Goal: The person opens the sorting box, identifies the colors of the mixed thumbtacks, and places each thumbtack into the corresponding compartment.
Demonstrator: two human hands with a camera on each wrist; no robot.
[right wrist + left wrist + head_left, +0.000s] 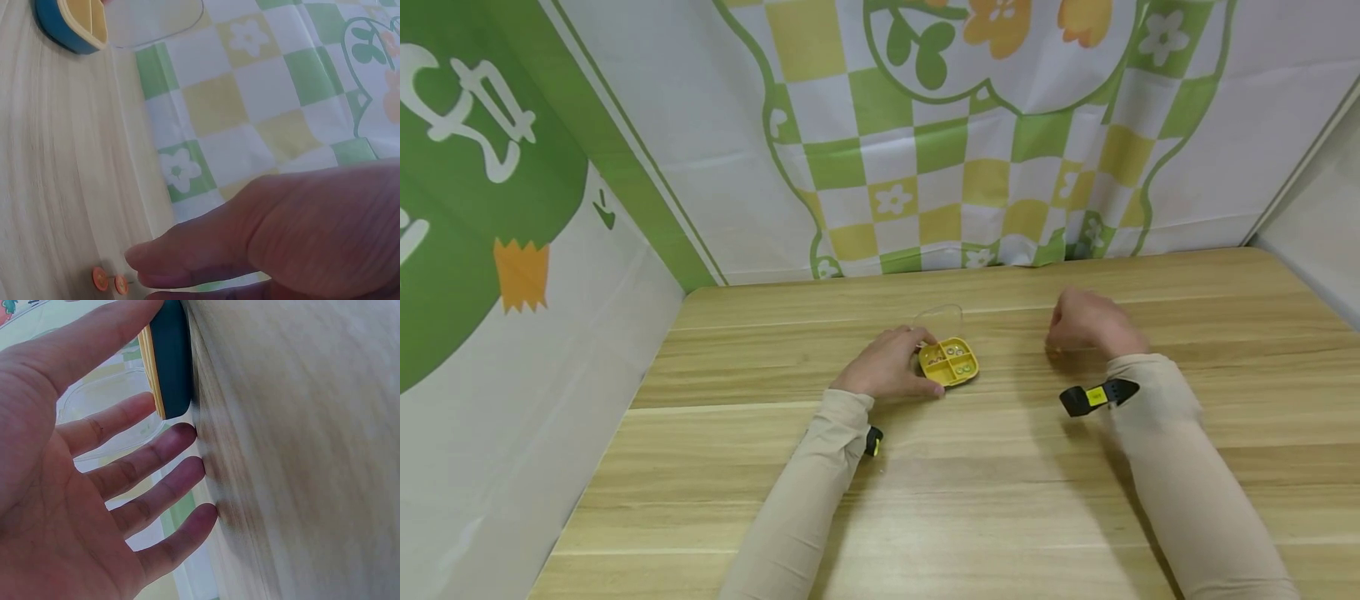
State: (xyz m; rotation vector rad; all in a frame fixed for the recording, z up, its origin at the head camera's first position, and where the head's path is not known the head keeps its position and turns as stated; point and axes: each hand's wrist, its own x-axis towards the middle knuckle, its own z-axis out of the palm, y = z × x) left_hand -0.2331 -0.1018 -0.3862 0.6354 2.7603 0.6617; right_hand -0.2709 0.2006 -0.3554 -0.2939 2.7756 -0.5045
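A small yellow box (948, 362) with several compartments and a dark blue-green underside (172, 359) sits on the table. Its clear lid (942, 318) is raised at the back. Small paired earrings lie in three compartments; bare yellow floor shows in the lower left one. My left hand (891, 367) grips the box's left side between thumb and index finger, its other fingertips down at the tabletop. To the right, my right hand (1092, 323) hovers low, fingers bent. Two round orange stud earrings (121, 285) are right by its fingertips; I cannot tell whether they are pinched.
The pale wooden table (962, 500) ends at the back against a green and yellow checked cloth (917, 167). A white and green printed panel (497, 400) borders the left side, a pale wall (1322, 192) the right. Each wrist wears a black strap (1078, 402).
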